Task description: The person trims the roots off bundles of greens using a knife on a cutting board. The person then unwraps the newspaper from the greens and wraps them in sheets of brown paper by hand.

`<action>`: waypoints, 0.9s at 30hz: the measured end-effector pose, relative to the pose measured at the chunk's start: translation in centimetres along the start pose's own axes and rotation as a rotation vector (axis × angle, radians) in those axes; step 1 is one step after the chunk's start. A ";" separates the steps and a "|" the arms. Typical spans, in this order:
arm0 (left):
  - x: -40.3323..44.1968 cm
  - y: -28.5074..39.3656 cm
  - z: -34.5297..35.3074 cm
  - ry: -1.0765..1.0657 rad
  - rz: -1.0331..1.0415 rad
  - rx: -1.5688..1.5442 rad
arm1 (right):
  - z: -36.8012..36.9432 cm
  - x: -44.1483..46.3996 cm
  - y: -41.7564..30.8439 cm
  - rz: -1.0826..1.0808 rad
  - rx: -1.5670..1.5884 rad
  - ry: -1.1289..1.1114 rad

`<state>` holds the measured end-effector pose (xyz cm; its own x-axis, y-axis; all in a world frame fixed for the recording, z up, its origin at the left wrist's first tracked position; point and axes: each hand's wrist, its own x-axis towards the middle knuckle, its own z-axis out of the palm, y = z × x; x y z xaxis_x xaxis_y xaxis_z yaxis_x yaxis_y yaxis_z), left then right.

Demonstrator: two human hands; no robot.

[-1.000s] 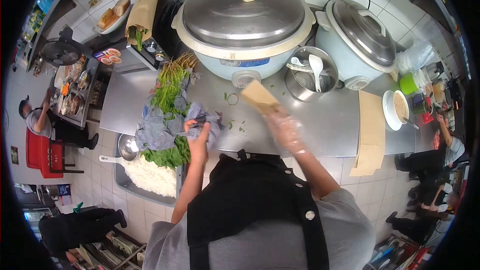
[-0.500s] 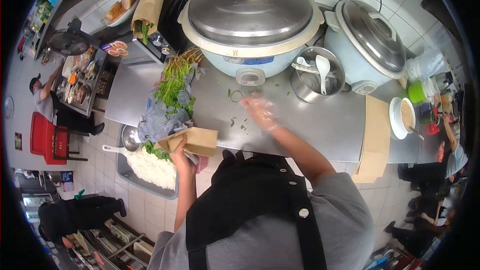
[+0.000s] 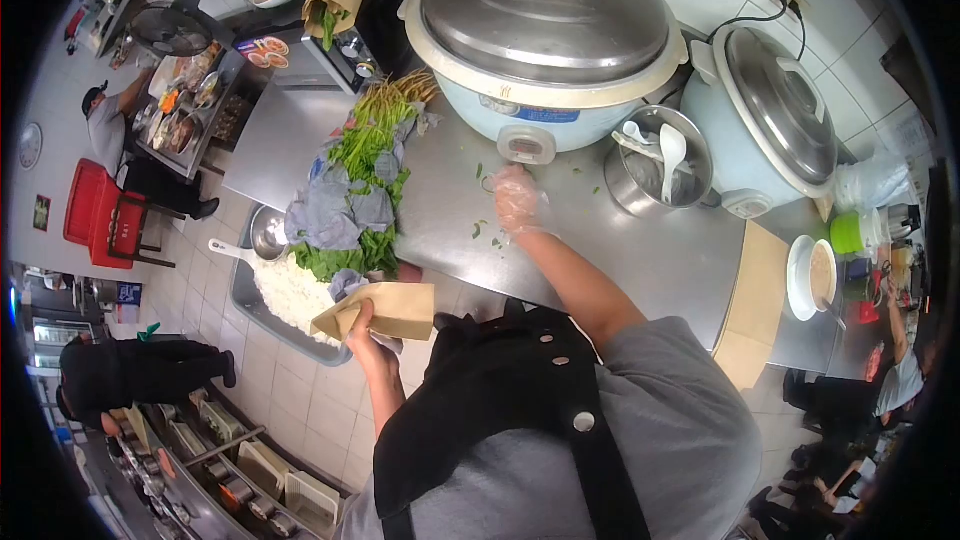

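Note:
My left hand [image 3: 366, 338] holds a folded brown paper packet [image 3: 395, 310] in front of the counter's edge, its thumb on top. A bit of grey cloth or paper shows behind the packet. On the steel counter, my right hand [image 3: 517, 202], in a clear plastic glove, has its fingers pinched together at a thin rubber band [image 3: 487, 183], just below the large rice cooker's switch panel. Green leafy stalks [image 3: 365, 145] lie to the left with a crumpled grey-blue cloth [image 3: 340, 205] over part of them.
A large rice cooker [image 3: 545, 35] and a smaller one [image 3: 765, 110] stand at the back. A steel pot [image 3: 655, 165] holds white scoops. Brown paper sheets [image 3: 750, 300] overhang the right edge. A tub of rice [image 3: 290, 295] sits at lower left. Other people stand at both sides.
The view has shifted. The brown packet passed from my right hand to my left, which had been at the grey cloth. My right hand moved to the rubber band and its fingers closed.

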<state>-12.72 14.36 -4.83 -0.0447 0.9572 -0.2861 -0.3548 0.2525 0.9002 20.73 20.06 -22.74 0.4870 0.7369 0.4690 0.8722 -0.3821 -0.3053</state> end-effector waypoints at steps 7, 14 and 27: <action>0.4 -0.1 -0.8 -0.036 0.020 0.002 | -11.2 -1.6 0.2 0.301 0.155 -0.359; 4.2 -0.8 -1.3 -0.078 -0.004 0.205 | -21.9 -16.1 16.5 0.512 -0.305 -0.227; 3.3 1.2 -1.3 -0.208 0.050 0.239 | -19.6 -11.8 6.2 0.245 -0.100 -0.073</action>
<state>-14.49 17.65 -5.11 0.1441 0.9715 -0.1880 -0.1269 0.2066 0.9702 21.34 -1.92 -13.96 0.6826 0.6524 0.3294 0.7308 -0.6046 -0.3169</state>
